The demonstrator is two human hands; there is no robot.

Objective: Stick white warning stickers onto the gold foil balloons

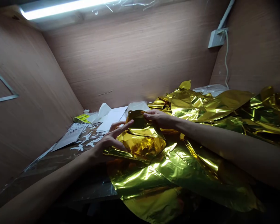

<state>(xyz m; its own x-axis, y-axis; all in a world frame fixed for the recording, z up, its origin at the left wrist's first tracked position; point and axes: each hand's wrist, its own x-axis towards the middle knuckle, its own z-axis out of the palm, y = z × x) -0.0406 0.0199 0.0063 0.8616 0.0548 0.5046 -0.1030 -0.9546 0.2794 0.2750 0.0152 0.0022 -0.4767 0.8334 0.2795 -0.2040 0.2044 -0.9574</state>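
Observation:
Shiny gold foil (149, 144) lies folded and crumpled in front of me, with its lower part hanging over the table's front edge. My right hand (155, 116) pinches the upper edge of this foil between thumb and fingers. At the foil's left side is my left hand (114, 137), its fingers spread, the index finger pointing toward the raised foil edge and the thumb against the foil. Part of the left palm is turned away.
More gold foil (207, 105) is heaped at the right and back. White papers (112, 118), a yellow label sheet (82, 118) and white scraps (86, 138) lie at the left back. Wooden walls (130, 56) enclose the table; a socket box (217, 38) with a cable hangs upper right.

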